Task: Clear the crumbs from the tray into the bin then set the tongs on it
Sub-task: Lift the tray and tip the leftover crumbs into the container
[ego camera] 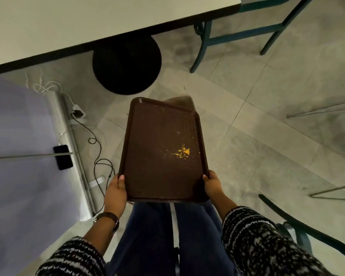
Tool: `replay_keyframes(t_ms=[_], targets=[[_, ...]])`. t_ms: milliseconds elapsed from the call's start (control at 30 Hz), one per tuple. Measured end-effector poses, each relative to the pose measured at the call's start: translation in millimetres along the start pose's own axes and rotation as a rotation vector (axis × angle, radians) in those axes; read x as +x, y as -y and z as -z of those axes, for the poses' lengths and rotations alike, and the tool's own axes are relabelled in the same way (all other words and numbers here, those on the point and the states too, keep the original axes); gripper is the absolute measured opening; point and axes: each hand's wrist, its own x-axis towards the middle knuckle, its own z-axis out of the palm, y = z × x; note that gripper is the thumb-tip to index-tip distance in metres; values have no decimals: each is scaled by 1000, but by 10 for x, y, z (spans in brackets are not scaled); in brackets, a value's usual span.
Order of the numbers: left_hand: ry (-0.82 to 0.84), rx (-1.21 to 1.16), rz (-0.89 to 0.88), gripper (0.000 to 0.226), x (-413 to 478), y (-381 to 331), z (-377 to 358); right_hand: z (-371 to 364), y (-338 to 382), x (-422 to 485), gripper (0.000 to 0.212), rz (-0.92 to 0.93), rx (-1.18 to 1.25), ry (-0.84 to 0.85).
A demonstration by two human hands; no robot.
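Two hands: the tray is carried by its near corners, the left hand and the right hand each wrapped round the rim, thumbs on top.
Grip: both are closed on the tray's edge, so the tray is kept steady from both sides.
Tray: it is held out in front of the legs, above the floor, seemingly near level so nothing spills early.
Crumbs: a small yellow scatter is left on the right half of the tray, near the right rim.
Bin: a dark round shape, judged to be the bin, is seen ahead, partly under the desk; the tray is well short of it.
Second brown piece: it shows just beyond the tray's far corner; what it is cannot be told.
Tongs: not in view.
Step judged: tipping is not yet done.
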Motion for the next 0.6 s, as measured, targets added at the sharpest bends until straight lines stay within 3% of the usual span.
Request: replay_keyframes(t_ms=[400,600], targets=[[-33,24,41,39,643,-121,-75,-425,273,676,35,-9,-58,18],[181,-166,-16,47,776,-656,-280,-211,459,900,41,-51,-105,-26]])
